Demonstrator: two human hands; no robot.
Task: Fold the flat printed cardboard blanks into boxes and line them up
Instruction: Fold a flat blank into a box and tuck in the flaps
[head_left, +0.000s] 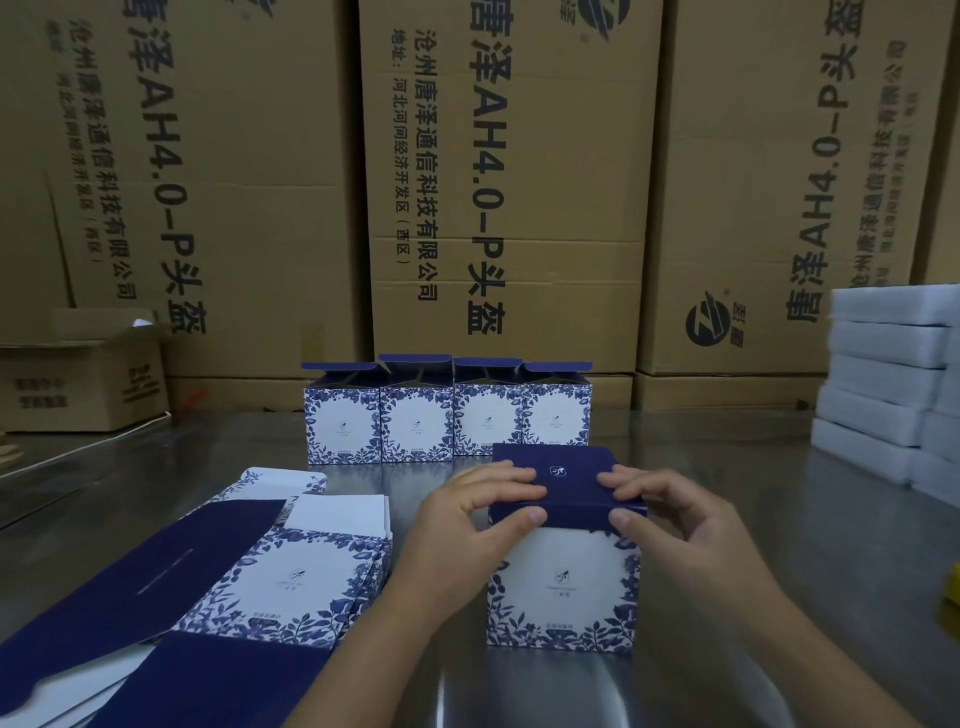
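Note:
A folded white box with blue leaf print (563, 597) stands on the steel table in front of me. Its dark blue top flap (561, 480) is bent down over the opening. My left hand (467, 514) pinches the flap's left front corner, thumb on the front edge and fingers on top. On the right front corner, my right hand (670, 512) pinches the same way. A stack of flat printed blanks (270, 577) lies to the left. Several folded boxes (447, 415) with open lids stand in a row at the back.
Large brown shipping cartons (509, 182) wall off the back of the table. A small open carton (88, 374) sits at the far left. Stacked white foam blocks (883, 384) stand at the right edge. The bare steel tabletop (727, 571) surrounds the box.

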